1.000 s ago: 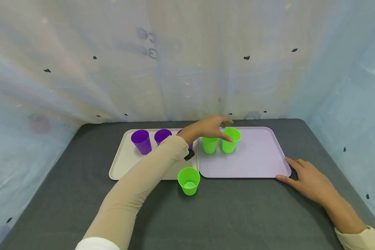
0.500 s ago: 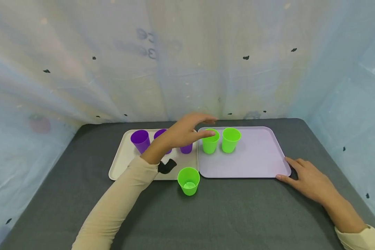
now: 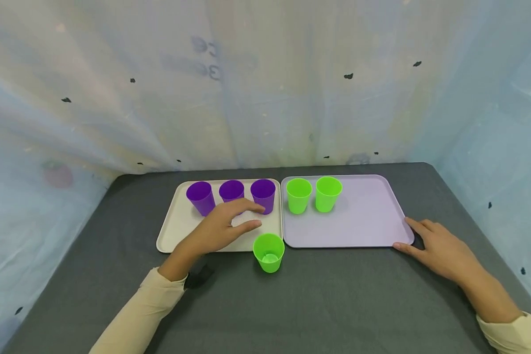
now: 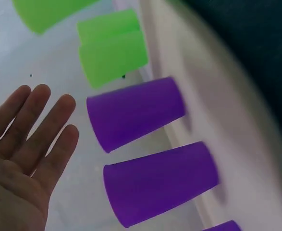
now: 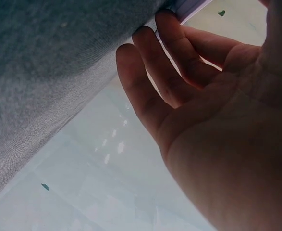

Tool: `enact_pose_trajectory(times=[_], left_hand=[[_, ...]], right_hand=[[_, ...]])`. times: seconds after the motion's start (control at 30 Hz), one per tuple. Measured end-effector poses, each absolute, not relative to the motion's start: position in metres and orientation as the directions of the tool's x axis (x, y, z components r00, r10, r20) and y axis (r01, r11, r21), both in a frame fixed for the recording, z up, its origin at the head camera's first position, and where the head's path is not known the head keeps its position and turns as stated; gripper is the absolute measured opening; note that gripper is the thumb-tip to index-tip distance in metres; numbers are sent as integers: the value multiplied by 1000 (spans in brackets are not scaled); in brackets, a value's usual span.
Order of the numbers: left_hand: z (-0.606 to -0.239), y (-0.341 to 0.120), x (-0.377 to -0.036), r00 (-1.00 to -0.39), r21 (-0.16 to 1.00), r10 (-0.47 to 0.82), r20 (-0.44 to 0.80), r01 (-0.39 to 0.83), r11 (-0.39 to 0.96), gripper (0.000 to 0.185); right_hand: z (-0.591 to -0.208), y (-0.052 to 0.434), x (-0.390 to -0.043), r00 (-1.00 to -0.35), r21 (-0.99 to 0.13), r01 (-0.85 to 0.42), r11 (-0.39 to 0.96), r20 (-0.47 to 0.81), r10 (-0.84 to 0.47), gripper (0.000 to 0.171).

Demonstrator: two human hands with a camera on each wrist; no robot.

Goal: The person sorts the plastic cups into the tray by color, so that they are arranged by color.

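Three purple cups (image 3: 231,191) stand upright in a row on the beige tray (image 3: 177,231), two green cups (image 3: 314,194) on the lilac tray (image 3: 363,216), and one loose green cup (image 3: 269,252) sits on the table (image 3: 318,305) just in front of where the trays meet. My left hand (image 3: 223,228) hovers over the beige tray with fingers loosely spread and holding nothing, near the loose cup, while my right hand (image 3: 438,246) lies flat with fingers relaxed, touching the lilac tray's near right corner. I judge the risk is knocking the light loose cup over with a sideways approach, or brushing the purple cups just beyond my fingertips.
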State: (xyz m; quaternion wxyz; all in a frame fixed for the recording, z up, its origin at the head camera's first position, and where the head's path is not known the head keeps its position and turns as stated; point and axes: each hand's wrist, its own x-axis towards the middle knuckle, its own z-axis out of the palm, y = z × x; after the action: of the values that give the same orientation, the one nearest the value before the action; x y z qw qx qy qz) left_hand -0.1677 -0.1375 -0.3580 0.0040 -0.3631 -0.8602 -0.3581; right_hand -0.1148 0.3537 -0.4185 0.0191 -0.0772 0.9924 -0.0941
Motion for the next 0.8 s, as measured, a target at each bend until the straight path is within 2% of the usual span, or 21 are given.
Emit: enact_pose_trajectory(times=[0.17, 0.27, 0.43, 0.63, 0.8], left_hand=[[-369, -143, -149, -718, 716, 642, 269, 595, 366, 36], [-375, -140, -141, -730, 753, 621, 283, 571, 328, 45], [-386, -134, -137, -780, 779, 594, 198, 493, 388, 65], [-395, -132, -136, -777, 797, 623, 88, 431, 424, 82], [-397, -131, -135, -773, 799, 632, 55, 414, 437, 86]], right_hand=[[-419, 353, -114, -987, -192, -150, 970, -22, -157, 90], [-418, 353, -114, -988, -194, -150, 969, -17, -157, 90], [-417, 353, -113, -988, -197, -145, 970, -26, -153, 90], [-418, 353, -113, -988, -192, -141, 971, -38, -151, 91], [-417, 353, -114, -988, -189, -140, 972, -37, -149, 91]])
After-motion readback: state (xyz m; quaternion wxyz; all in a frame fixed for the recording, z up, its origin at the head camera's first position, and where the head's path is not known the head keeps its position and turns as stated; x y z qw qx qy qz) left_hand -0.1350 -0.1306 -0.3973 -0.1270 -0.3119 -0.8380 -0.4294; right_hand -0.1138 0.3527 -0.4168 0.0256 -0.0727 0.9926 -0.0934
